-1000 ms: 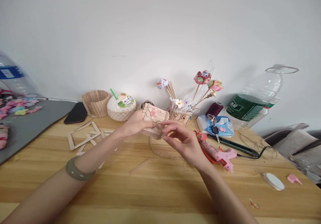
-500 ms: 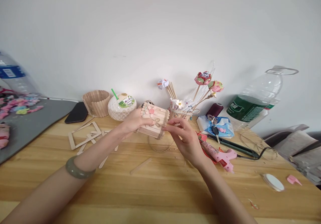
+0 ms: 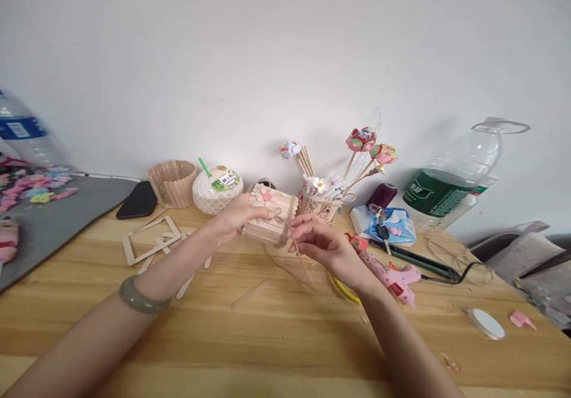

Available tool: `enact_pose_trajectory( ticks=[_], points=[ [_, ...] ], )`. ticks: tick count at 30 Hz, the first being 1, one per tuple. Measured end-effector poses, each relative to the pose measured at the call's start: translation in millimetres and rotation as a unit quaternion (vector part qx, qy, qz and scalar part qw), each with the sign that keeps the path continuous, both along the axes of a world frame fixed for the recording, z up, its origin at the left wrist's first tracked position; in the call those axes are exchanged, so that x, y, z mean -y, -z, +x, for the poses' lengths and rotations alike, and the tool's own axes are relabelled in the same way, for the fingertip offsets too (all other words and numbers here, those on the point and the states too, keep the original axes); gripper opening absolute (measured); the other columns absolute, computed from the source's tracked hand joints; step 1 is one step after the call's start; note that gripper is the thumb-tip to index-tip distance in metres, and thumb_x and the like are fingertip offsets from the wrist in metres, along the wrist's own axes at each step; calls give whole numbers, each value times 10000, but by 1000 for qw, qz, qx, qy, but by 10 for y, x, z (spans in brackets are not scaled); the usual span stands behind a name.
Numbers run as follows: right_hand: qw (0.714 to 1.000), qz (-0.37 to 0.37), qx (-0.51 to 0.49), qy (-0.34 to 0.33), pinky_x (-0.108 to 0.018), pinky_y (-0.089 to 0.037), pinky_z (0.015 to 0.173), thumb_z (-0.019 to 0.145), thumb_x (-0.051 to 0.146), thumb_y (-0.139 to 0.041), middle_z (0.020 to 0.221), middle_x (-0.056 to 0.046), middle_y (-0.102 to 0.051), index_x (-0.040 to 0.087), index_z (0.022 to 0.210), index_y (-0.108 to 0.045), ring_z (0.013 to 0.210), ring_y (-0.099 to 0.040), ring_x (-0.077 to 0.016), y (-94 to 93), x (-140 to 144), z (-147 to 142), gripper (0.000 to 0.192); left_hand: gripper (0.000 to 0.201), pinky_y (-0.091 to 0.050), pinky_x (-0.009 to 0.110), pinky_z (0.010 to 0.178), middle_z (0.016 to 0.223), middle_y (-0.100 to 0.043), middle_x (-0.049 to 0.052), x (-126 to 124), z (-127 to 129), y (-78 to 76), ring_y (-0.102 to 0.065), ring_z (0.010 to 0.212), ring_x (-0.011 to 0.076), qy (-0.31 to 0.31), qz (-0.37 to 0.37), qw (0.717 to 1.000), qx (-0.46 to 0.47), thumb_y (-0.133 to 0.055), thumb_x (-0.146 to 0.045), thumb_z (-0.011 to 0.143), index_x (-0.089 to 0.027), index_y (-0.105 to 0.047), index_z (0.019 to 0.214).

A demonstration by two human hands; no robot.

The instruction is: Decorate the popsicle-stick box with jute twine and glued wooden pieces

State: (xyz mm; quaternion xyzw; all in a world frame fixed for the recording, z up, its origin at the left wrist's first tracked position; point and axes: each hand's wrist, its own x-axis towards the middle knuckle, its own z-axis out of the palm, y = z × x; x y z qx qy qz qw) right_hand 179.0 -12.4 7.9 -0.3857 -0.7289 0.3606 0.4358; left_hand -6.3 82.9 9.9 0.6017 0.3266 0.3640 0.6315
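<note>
My left hand (image 3: pixel 238 216) grips a small holder made of wooden craft sticks (image 3: pixel 263 231), tilted on its side above the table. Its thumb presses on the stick wall near a small twine bow. A pink flower decorates the wall, and twine bands run around both ends. My right hand (image 3: pixel 323 243) is beside the holder's right end, fingertips pinched on a strand of twine (image 3: pixel 300 254). Loose twine trails down from there toward the tabletop. The left fingers behind the holder are hidden.
Behind stand a craft-stick cup (image 3: pixel 172 184), a coconut with a straw (image 3: pixel 217 191) and a decorated flower pot (image 3: pixel 321 204). A pink glue gun (image 3: pixel 392 276) lies at the right near a large bottle (image 3: pixel 450 178). Loose craft sticks (image 3: pixel 154 246) and a phone (image 3: pixel 136 200) are left.
My right hand has shifted slightly down and pulled the twine out from the holder. The holder has turned a little in my left hand. A yellow ring shows by my right wrist.
</note>
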Motion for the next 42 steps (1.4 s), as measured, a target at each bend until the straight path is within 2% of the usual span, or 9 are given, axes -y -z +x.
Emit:
enact_pose_trajectory(
  ticks=[3, 7, 12, 18, 23, 28, 32, 37, 42],
  points=[
    [992, 89, 82, 32, -316, -482, 784, 852, 118, -437, 1047, -61, -486, 229, 912, -595, 932, -542, -163, 36, 0, -25, 202, 343, -491, 298, 683, 892, -711, 52, -5, 4, 6, -646, 805, 218, -11, 5, 1000, 3, -676, -176, 593, -142, -635, 932],
    [950, 216, 209, 85, -314, -468, 795, 851, 104, -415, 1040, -65, -514, 242, 943, -608, 941, -550, -168, 107, -12, -57, 255, 347, -501, 312, 699, 901, -713, 50, 3, 7, 1, -647, 815, 223, 1, 4, 1000, 6, -663, -168, 598, -148, -631, 943],
    [913, 274, 279, 118, -283, -472, 699, 864, 164, -451, 997, -70, -559, 237, 881, -637, 850, -570, -157, 114, 2, -56, 200, 347, -489, 320, 752, 966, -701, 60, 31, 11, -10, -639, 864, 226, 17, 14, 1000, 5, -655, -153, 612, -146, -638, 958],
    [905, 300, 278, 114, -274, -465, 672, 876, 188, -458, 924, -57, -661, 236, 946, -632, 799, -608, -162, 121, 37, -60, 194, 349, -468, 327, 801, 977, -698, 64, 74, 57, -38, -618, 929, 238, 31, 43, 998, -20, -657, -145, 606, -138, -644, 955],
    [922, 241, 252, 167, -270, -445, 604, 861, 248, -501, 738, -41, -662, 211, 860, -611, 648, -587, -159, 183, 25, -103, 116, 308, -472, 325, 793, 965, -701, 60, 109, 118, -1, -617, 931, 242, 14, 62, 996, -59, -629, -139, 606, -141, -656, 913],
    [931, 215, 263, 134, -268, -428, 617, 856, 262, -510, 714, -35, -651, 211, 774, -618, 667, -584, -163, 237, 24, -167, 145, 323, -456, 318, 845, 1019, -684, 50, 159, 178, 63, -593, 992, 235, 51, 84, 994, -52, -614, -133, 624, -147, -651, 944],
    [935, 199, 263, 129, -276, -423, 624, 852, 290, -523, 733, -45, -665, 200, 766, -633, 673, -591, -173, 253, 34, -210, 167, 259, -451, 307, 829, 953, -692, 43, 196, 208, 75, -604, 939, 226, 72, 118, 988, -67, -611, -139, 632, -143, -656, 887],
    [972, 77, 151, 163, -238, -408, 566, 803, 241, -584, 673, 12, -626, 214, 734, -591, 595, -558, -136, 279, 21, -261, 75, 219, -454, 284, 786, 879, -680, 24, 235, 230, 72, -606, 882, 209, 83, 113, 989, -53, -592, -89, 615, -145, -642, 821],
    [977, 0, 13, 211, -223, -405, 513, 776, 262, -600, 607, 37, -549, 206, 711, -523, 554, -516, -122, 312, -3, -289, 115, 231, -454, 284, 783, 893, -684, 32, 277, 236, 72, -607, 897, 212, 55, 76, 995, -38, -566, -71, 626, -138, -640, 835]
  ],
)
